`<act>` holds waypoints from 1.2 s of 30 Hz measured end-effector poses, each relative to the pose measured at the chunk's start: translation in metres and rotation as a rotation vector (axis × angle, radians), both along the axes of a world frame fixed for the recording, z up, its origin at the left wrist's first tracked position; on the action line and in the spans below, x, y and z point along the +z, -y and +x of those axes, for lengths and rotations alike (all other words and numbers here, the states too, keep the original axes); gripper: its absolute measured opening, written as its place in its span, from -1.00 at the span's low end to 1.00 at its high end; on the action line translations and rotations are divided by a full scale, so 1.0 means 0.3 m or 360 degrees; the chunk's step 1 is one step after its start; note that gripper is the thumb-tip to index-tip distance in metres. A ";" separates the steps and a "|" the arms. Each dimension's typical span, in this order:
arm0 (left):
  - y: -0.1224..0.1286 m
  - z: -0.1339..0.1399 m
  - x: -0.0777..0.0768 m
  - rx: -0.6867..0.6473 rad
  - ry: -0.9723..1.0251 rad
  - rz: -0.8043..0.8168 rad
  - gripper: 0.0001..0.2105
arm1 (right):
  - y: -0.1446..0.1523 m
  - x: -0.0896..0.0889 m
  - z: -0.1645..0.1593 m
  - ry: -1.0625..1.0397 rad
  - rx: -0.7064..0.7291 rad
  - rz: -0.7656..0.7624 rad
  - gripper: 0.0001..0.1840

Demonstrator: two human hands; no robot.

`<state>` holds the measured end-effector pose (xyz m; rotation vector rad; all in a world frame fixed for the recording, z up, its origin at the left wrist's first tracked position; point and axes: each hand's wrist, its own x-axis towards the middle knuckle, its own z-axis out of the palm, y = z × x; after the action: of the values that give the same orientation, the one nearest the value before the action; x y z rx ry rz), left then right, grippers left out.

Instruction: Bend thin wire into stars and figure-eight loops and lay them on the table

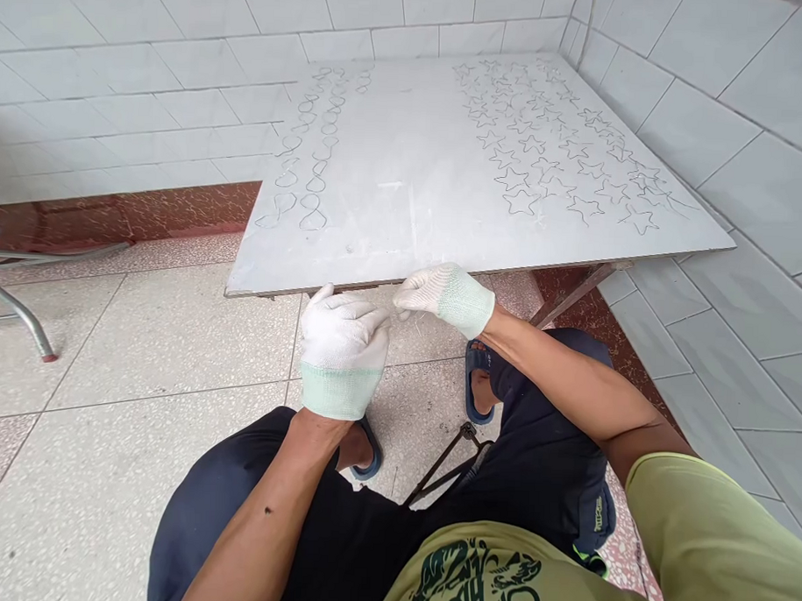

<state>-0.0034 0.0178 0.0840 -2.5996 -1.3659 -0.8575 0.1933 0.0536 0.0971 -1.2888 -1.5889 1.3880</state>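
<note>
At the right hand [444, 295], faint wire [419, 322] (axis unclear).

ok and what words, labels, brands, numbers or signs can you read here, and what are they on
None reads clearly:
Yellow-green fabric shirt: dark green stylised lettering, cut off at the edge, unreadable.
Dark navy fabric trousers: small yellowish print, too small.
Dark blue sandal by the right foot: tiny pale marks on its strap, too small.

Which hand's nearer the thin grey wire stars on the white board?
Right. The white-gloved right hand is at the near edge of the board; the wire stars lie beyond it, to the right. The white-gloved left hand is farther left of them.
</note>
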 end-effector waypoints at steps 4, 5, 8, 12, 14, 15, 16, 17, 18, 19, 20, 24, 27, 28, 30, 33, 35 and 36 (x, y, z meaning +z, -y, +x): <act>-0.008 -0.002 0.005 -0.0112 -0.0022 -0.0117 -0.67 | 0.006 0.004 0.006 0.0050 0.0012 0.0033 -0.81; -0.009 -0.002 0.003 -0.0127 -0.0017 -0.0133 -0.67 | 0.008 0.008 0.006 0.0060 0.0014 0.0044 -0.80; -0.011 0.002 -0.009 -0.0142 0.0029 -0.0151 -0.69 | 0.016 0.009 0.002 0.0087 -0.0003 0.0094 -0.80; -0.008 0.018 -0.027 -0.0189 0.0147 -0.0126 -0.73 | 0.019 -0.006 -0.013 0.0038 -0.0082 0.0061 -0.79; -0.005 0.025 -0.027 -0.0178 0.0218 -0.0103 -0.73 | 0.015 -0.012 -0.021 -0.0031 -0.0116 0.0009 -0.80; -0.003 0.027 -0.024 -0.0147 0.0246 -0.0094 -0.72 | 0.012 -0.013 -0.023 -0.0080 -0.0130 -0.0026 -0.81; -0.001 0.029 -0.020 -0.0102 0.0267 -0.0090 -0.71 | 0.008 -0.013 -0.023 -0.0142 -0.0136 -0.0068 -0.81; 0.000 0.029 -0.015 -0.0055 0.0276 -0.0093 -0.69 | 0.004 -0.012 -0.022 -0.0218 -0.0122 -0.0116 -0.81; 0.001 0.028 -0.010 -0.0013 0.0274 -0.0104 -0.67 | -0.001 -0.012 -0.018 -0.0306 -0.0096 -0.0159 -0.81; 0.001 0.027 -0.004 0.0013 0.0262 -0.0120 -0.64 | -0.005 -0.013 -0.014 -0.0395 -0.0053 -0.0198 -0.81; 0.001 0.025 0.002 0.0021 0.0246 -0.0134 -0.62 | -0.010 -0.014 -0.009 -0.0470 0.0002 -0.0229 -0.80; -0.005 0.019 0.013 -0.0029 0.0196 -0.0157 -0.60 | -0.025 -0.029 0.007 -0.0538 0.0109 -0.0275 -0.73; -0.008 0.021 0.014 -0.0081 0.0168 -0.0172 -0.61 | -0.036 -0.051 0.008 -0.0549 0.0097 -0.0282 -0.75; -0.009 0.021 0.015 -0.0094 0.0165 -0.0179 -0.62 | -0.039 -0.058 0.008 -0.0551 0.0096 -0.0281 -0.77; -0.009 0.020 0.018 -0.0129 0.0162 -0.0210 -0.63 | -0.045 -0.067 0.009 -0.0543 0.0089 -0.0272 -0.77; -0.007 0.009 0.020 -0.0193 0.0210 -0.0281 -0.63 | -0.044 -0.063 0.010 -0.0562 0.0091 -0.0239 -0.74; -0.006 -0.002 0.013 -0.0210 0.0305 -0.0317 -0.64 | -0.037 -0.052 0.009 -0.0605 0.0102 -0.0211 -0.70; -0.006 -0.007 0.007 -0.0204 0.0356 -0.0335 -0.64 | -0.032 -0.046 0.006 -0.0623 0.0096 -0.0200 -0.68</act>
<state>-0.0056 0.0196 0.0860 -2.8494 -1.4254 -1.1098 0.1951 0.0633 0.0832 -0.9678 -1.2990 1.6810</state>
